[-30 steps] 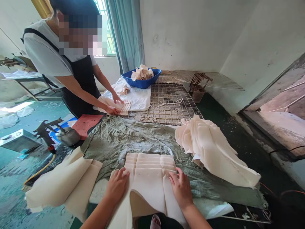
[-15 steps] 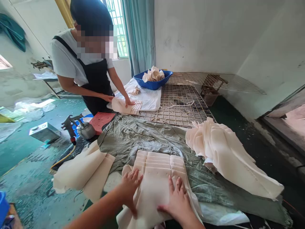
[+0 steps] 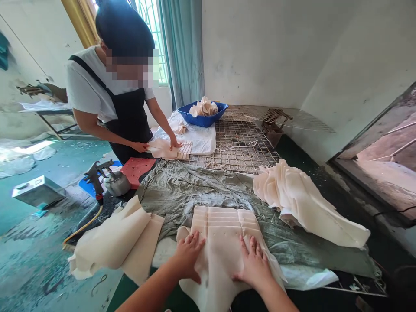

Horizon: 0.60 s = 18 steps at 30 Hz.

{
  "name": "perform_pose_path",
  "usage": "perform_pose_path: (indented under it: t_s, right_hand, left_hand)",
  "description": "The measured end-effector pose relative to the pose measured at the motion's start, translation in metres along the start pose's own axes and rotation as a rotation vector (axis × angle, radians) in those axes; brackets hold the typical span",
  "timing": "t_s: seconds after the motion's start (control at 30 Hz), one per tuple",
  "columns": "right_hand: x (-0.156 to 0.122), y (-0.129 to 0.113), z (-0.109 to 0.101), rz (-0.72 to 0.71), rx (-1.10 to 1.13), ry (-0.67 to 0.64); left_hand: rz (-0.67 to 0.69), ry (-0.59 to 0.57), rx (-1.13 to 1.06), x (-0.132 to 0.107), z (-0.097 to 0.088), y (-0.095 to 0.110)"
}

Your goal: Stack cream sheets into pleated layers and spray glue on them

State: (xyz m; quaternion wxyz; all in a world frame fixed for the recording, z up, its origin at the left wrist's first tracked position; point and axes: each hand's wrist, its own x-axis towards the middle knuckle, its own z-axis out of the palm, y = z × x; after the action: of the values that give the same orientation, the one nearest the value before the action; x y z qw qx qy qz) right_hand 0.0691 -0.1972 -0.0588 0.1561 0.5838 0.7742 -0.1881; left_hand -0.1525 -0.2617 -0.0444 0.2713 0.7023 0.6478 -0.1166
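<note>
A stack of cream, leather-like cut pieces (image 3: 222, 247) lies in front of me, its far edges fanned in even steps. My left hand (image 3: 189, 258) rests on the stack's left side, fingers spread. Flat on its right side is my right hand (image 3: 255, 263), also with fingers apart. Small dots run in a row across the top piece. The near end of the stack hangs over the table's edge. More cream pieces (image 3: 110, 238) lie folded to the left of my hands, and a thick, wavy pile of them (image 3: 302, 203) sits to the right.
Crumpled grey-green cloth (image 3: 182, 182) covers the near table. A spray gun (image 3: 113, 180) with a yellow hose stands at the left, beside a red board (image 3: 138, 171). Across from me, a person (image 3: 110, 99) has both hands on similar fanned pieces. A blue basin (image 3: 203, 117) stands on wire mesh.
My view has swung slightly, so the stack and my hands sit a little further right in the picture. Both hands stay spread on the stack. The other person's hands have hardly moved.
</note>
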Motion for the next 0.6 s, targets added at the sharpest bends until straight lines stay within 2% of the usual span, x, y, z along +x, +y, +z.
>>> perform_pose_path:
  t_s: [0.1, 0.17, 0.23, 0.3, 0.37, 0.47, 0.53, 0.6]
  right_hand:
    - [0.004, 0.010, -0.011, -0.028, 0.033, -0.065]
    - [0.006, 0.016, -0.020, -0.041, 0.064, -0.051]
    - [0.006, 0.012, -0.031, -0.052, 0.105, 0.013]
    - [0.004, -0.007, -0.043, -0.102, 0.164, 0.118]
    - [0.000, -0.046, -0.054, -0.210, 0.236, 0.210]
    - [-0.005, -0.132, -0.061, -0.426, 0.310, 0.214]
    - [-0.004, -0.193, -0.056, -0.591, 0.324, 0.155]
    - [0.000, -0.246, -0.046, -0.656, 0.318, 0.153]
  left_hand:
    - [0.066, 0.023, -0.219, -0.018, -0.027, -0.014]
    - [0.103, 0.095, -0.285, -0.033, -0.037, -0.032]
    - [0.089, 0.194, -0.227, -0.047, -0.044, -0.059]
    - [0.012, 0.292, -0.044, -0.060, -0.053, -0.092]
    - [-0.061, 0.334, 0.158, -0.069, -0.064, -0.126]
    - [-0.027, 0.322, 0.293, -0.080, -0.082, -0.168]
    - [0.037, 0.310, 0.335, -0.088, -0.090, -0.183]
    - [0.100, 0.311, 0.380, -0.099, -0.094, -0.189]
